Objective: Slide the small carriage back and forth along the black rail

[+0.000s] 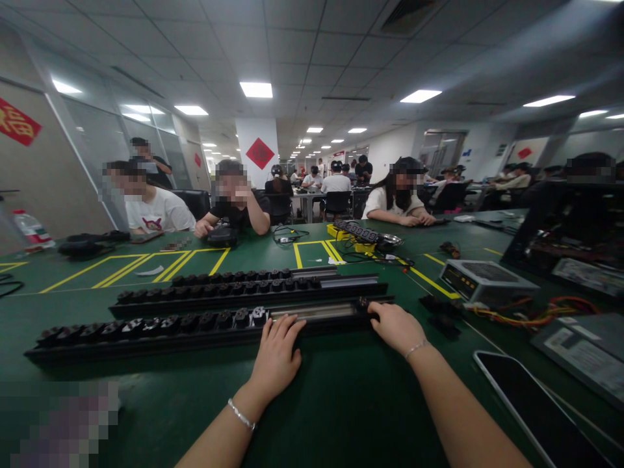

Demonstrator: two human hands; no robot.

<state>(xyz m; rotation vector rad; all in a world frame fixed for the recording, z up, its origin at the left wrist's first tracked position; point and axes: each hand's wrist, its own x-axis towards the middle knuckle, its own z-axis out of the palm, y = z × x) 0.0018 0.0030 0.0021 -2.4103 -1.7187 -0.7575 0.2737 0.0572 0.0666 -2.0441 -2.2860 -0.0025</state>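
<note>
Red-capped bottle (33, 234): stood upright toward the far left of the green table (341, 403).
Front rail (331, 313): lay nearest of three, stretching from the left side to just past the middle, with a bare channel along the right part.
Row of black pieces (188, 323): sat side by side in the front rail, from the left end to beyond its middle.
Middle rail (348, 281): lay just behind, likewise filled from the left and bare near the right end.
Person in a white shirt (163, 211): sat across the table.
Far rail (314, 273): ran behind the middle rail, also bearing black pieces.
Left hand (279, 351): rested at the front rail with fingers loosely spread, just beside a pale-topped piece (258, 316).
Lone black piece (362, 303): sat at the front rail's right end, well apart from the row.
Right hand (397, 328): touched the lone black piece with fingertips; could not tell whether pinching.
Power supply (490, 281): stood farther right, trailing coloured wires (541, 311).
Phone (531, 396): lay flat, dark-screened.
</note>
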